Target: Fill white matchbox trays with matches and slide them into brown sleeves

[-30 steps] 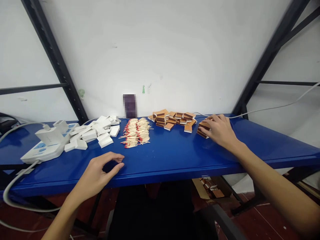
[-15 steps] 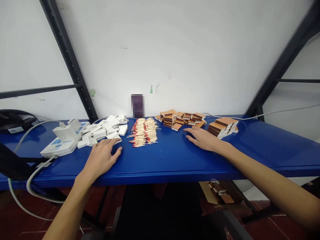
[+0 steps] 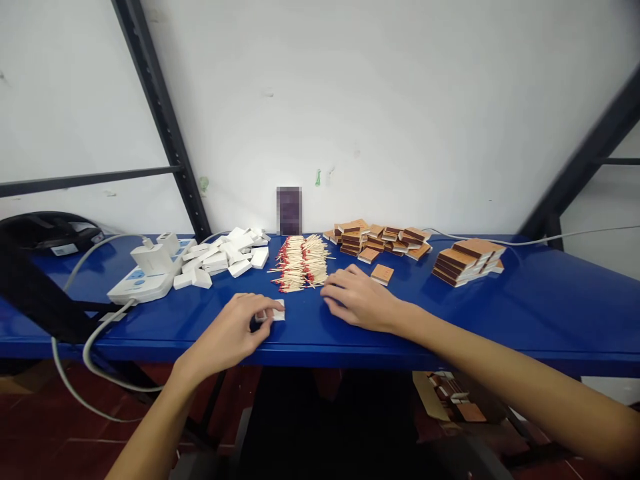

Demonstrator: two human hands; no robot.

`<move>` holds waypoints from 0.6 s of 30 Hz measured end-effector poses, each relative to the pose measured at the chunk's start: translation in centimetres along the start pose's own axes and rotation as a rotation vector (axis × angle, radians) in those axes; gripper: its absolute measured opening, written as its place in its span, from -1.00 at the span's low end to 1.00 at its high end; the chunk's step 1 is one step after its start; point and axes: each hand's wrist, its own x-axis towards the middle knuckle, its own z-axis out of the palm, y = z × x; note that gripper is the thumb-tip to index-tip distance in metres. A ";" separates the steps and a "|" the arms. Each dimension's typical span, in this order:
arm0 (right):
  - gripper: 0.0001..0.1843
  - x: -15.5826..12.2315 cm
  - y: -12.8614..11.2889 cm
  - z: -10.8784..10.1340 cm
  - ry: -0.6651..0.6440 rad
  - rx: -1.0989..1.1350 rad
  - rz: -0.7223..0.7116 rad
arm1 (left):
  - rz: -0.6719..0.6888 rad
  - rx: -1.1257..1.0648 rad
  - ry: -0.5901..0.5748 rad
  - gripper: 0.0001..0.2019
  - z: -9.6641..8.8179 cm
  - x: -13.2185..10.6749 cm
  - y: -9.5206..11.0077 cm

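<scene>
The left hand (image 3: 237, 328) is pinching a matchbox tray (image 3: 279, 311); the open right hand (image 3: 361, 300), if nudging matches (image 3: 315, 260), could scatter them.

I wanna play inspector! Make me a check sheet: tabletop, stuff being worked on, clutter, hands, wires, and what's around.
Surface: glossy blue rectangular tabletop, a few pale specks.
Job's things: heap of white rectangular card pieces; red-tipped wooden matches; jumbled brown-and-white matchboxes; neat brown-and-white stack; one loose brown matchbox.
Clutter: white plastic power strip with plugs; curved black object, unclear what.
Hands: left hand holds a small white card piece; right hand beside the matches, nothing seen in it.
Cables: pale cable droops over the front edge; thin white cable at right.
Surroundings: marked white wall, black metal frame.
</scene>
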 end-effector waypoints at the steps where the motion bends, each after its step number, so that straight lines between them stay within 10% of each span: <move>1: -0.73 1.1 -0.5 0.3 0.019 0.032 0.022 | 0.018 -0.020 -0.010 -0.74 0.1 0.1 0.5; 18: -0.69 5.3 -1.7 2.6 -0.179 0.161 0.176 | 0.175 -0.111 0.120 -0.84 2.1 -0.3 1.3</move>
